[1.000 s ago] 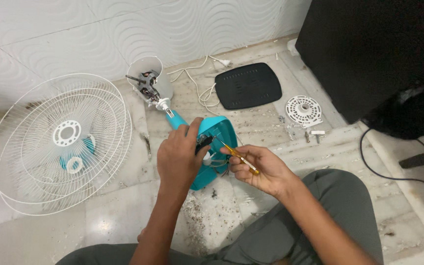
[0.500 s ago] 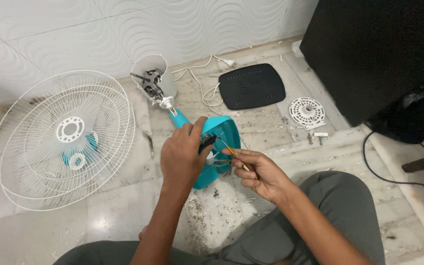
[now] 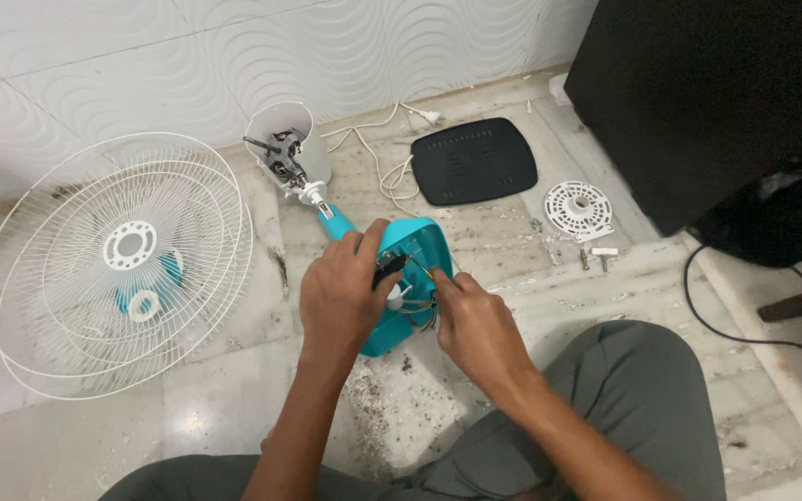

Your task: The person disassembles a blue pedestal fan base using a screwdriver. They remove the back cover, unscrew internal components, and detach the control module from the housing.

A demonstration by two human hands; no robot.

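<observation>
L hand (image 3: pixel 341 297): clamped on turquoise plastic fan base (image 3: pixel 420 250), mid floor.
R hand (image 3: pixel 475 325): fingertips pinching wires inside base; grip w/ tool unclear.

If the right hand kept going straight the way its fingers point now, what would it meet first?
Likely the wires inside the open teal fan base: the right hand points up-left into it, fingertips already at the opening. The left hand lies just beyond. Depth is unclear.
</observation>
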